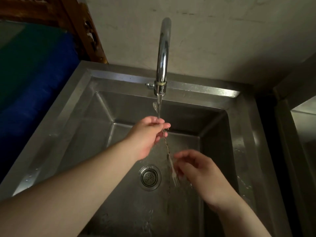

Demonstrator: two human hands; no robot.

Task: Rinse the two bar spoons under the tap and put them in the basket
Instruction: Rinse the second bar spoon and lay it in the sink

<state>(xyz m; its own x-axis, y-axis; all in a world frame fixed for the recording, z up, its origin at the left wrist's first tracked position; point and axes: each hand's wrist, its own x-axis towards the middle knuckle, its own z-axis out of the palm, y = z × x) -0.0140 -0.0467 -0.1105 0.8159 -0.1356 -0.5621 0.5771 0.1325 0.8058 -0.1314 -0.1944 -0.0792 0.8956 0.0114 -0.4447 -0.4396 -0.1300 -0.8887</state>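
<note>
dim sink [246, 117], bar spoons [168, 154] blurred together

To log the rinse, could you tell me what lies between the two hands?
Head view: the twisted steel bar spoon's stem spans left hand to right hand.

Two bare forearms, no sleeves in view, left hand [147, 134], right hand [196, 170]

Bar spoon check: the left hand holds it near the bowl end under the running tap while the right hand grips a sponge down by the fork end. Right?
Not quite. The head view shows no sponge: the right hand is bare, fingers at the fork end of the bar spoon. The rest stands: the left hand holds it near the bowl end under the running tap.
</note>
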